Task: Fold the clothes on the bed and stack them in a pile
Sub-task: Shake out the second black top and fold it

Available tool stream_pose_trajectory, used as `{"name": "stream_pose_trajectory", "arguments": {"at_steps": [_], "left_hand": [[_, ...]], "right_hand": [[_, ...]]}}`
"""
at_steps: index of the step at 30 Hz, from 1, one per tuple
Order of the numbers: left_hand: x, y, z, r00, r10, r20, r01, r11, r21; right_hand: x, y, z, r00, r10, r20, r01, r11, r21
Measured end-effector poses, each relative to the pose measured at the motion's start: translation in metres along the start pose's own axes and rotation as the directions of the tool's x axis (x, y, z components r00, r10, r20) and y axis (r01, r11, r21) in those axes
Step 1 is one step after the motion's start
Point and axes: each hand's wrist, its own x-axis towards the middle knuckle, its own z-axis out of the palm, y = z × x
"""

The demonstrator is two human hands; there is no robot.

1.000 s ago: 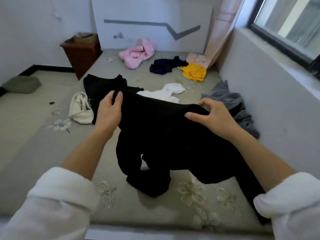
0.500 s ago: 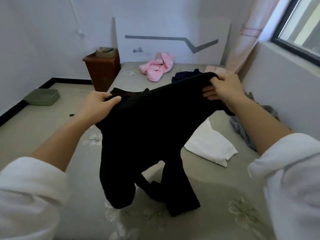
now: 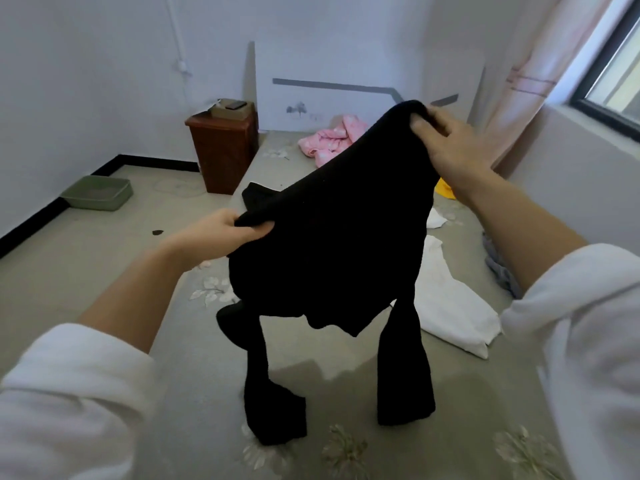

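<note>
Behind black garment (image 3: 329,237), yellow cloth's (image 3: 444,192) edge.

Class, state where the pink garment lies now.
Head view: the pink garment lies at the far end of the bed, right of the brown nightstand.

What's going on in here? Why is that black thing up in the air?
A person is holding a black garment up over the bed. The left hand grips one end low and the right hand grips the other end higher. Two long parts hang down to the bed. A white garment and a pink one lie there unfolded.
</note>
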Motion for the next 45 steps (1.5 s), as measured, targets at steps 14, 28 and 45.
{"name": "stream_pose_trajectory", "arguments": {"at_steps": [14,28,45], "left_hand": [[0.028,0.101,0.055,0.992,-0.096,-0.076,0.007,0.661,-0.75],[0.027,0.096,0.008,0.983,-0.115,-0.141,-0.057,0.545,-0.837],[0.035,0.063,0.149,0.983,-0.005,0.186,0.101,0.855,-0.509]], "right_hand": [[-0.07,0.046,0.016,0.644,0.323,0.693,-0.4,0.915,-0.053],[-0.059,0.043,0.001,0.855,0.377,0.357,-0.435,0.896,0.095],[-0.045,0.038,-0.004,0.72,0.334,0.609,-0.576,0.777,0.254]]}}
